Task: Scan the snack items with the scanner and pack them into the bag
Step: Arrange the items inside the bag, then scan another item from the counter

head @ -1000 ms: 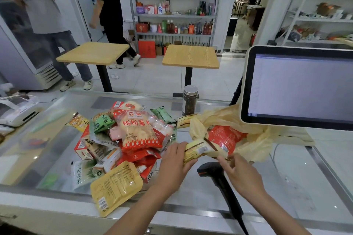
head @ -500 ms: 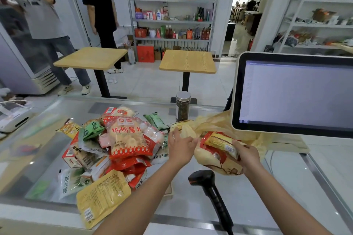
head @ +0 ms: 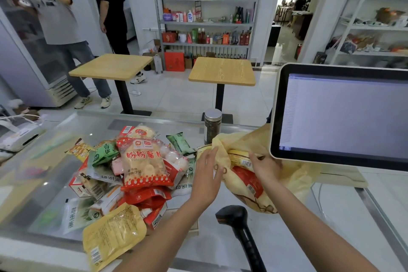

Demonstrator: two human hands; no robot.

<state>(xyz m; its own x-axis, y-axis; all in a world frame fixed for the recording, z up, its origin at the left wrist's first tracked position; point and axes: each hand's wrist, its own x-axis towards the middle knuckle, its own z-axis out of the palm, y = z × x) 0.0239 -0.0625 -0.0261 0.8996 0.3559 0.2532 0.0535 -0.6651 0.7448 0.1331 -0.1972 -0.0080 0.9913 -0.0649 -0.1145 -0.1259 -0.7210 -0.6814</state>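
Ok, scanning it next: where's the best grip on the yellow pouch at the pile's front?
Probably the near barcode corner of the yellow pouch, from the person's side: it lies flat, that end free, the far end against red packets.

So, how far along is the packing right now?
Done: a red packet lies inside the yellow bag. In hand: the right hand holds a yellow packet in the bag's mouth, and the left hand rests flat against the bag. Left: the snack pile beside it; the scanner stands untouched.

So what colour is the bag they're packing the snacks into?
Pale yellow, a thin plastic bag; the head view shows it.
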